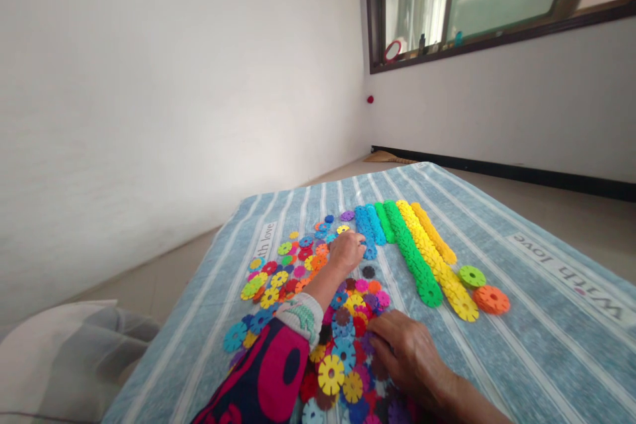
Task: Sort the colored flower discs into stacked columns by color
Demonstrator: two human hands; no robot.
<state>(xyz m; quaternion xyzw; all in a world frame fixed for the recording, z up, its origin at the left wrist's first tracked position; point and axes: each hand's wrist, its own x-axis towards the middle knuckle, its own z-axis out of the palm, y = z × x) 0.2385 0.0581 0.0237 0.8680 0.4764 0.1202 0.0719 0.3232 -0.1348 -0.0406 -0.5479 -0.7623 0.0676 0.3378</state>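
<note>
Where loose discs (330,374) crowd the striped cloth (477,232) around left hand (346,250) and right hand (415,348), I cannot tell either grip.

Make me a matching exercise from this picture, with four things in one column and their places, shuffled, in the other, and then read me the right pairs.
Things:
1. Left hand
2. Right hand
3. Round red-rimmed mirror
4. Cluster of round orange notched plastic discs

Places:
A. At the foot of the dark-framed window
B. Beside the near end of the long row of overlapping yellow plastic discs
C. By the near end of the overlapping blue plastic disc row
D. At the right edge of the loose multicoloured plastic disc pile

Pairs: 1-C, 2-D, 3-A, 4-B.
</note>
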